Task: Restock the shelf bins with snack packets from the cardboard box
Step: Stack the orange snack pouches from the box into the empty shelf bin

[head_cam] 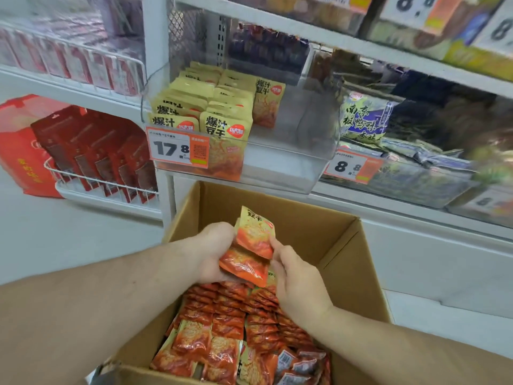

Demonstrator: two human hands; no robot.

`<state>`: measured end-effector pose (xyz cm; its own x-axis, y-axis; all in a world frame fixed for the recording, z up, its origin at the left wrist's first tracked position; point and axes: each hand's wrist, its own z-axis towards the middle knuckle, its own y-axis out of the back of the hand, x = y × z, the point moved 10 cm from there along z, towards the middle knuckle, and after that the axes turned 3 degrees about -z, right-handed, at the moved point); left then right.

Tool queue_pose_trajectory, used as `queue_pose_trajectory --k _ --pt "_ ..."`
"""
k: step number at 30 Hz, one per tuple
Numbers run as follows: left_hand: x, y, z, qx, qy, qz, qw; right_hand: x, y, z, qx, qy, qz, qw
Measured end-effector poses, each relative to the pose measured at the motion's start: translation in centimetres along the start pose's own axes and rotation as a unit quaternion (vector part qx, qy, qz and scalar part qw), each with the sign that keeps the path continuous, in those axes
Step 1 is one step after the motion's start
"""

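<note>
Your left hand [213, 252] and right hand [298, 282] are bare: no gloves, rings, watch or wristband visible. Both forearms, entering from the lower left and lower right of the frame, are uncovered to the frame edge; no sleeve shows.

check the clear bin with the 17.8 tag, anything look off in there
Yes: the clear bin is filled only on its left side. One yellow packet stands alone behind the rows, and the right half is bare.
</note>
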<state>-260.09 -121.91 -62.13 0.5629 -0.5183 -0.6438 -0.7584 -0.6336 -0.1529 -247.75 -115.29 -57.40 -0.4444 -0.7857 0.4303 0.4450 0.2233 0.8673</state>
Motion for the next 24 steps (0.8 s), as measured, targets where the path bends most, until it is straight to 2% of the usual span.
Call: queue_pose_trajectory --k 3,6,10,15,17,19,20,21,22,24 --pt "-0.5 -0.5 -1.1 0.008 -0.028 -0.024 0.999 2.5 1.8 -0.1 -0.066 0.093 -0.116 0.987" --pt "-0.9 -1.3 -1.5 0.048 -0.042 -0.03 0.997 4.5 3.0 -0.2 -0.098 0.138 -0.163 0.972" --pt "-2.0 -1.9 -1.7 0.095 -0.068 0.04 0.992 5.6 4.2 -0.7 -0.117 0.204 -0.167 0.957" --pt "-4.3 -2.0 -2.4 0.136 -0.12 0.048 0.982 5.6 5.5 -0.5 -0.118 0.268 -0.136 0.947" --pt "-5.5 -2.0 -3.0 0.138 -0.151 0.053 0.977 5.4 6.8 0.2 -0.128 0.213 -0.076 0.966" --pt "-6.8 -2.0 -3.7 0.139 -0.18 0.059 0.972 3.4 8.8 1.9 -0.155 0.036 0.023 0.987" --pt "-7.4 -2.0 -4.1 0.141 -0.196 0.062 0.969 1.7 8.8 2.7 -0.138 -0.082 0.091 0.983" --pt "-8.0 -2.0 -4.5 0.145 -0.21 0.063 0.965 0.2 8.0 3.3 -0.092 -0.192 0.174 0.962" --pt "-8.4 -2.2 -4.9 0.151 -0.219 0.062 0.962 -0.5 7.1 3.8 -0.046 -0.26 0.259 0.929" --pt "-9.0 -2.5 -5.6 0.166 -0.23 0.07 0.956 0.2 6.1 4.9 0.022 -0.292 0.381 0.877"
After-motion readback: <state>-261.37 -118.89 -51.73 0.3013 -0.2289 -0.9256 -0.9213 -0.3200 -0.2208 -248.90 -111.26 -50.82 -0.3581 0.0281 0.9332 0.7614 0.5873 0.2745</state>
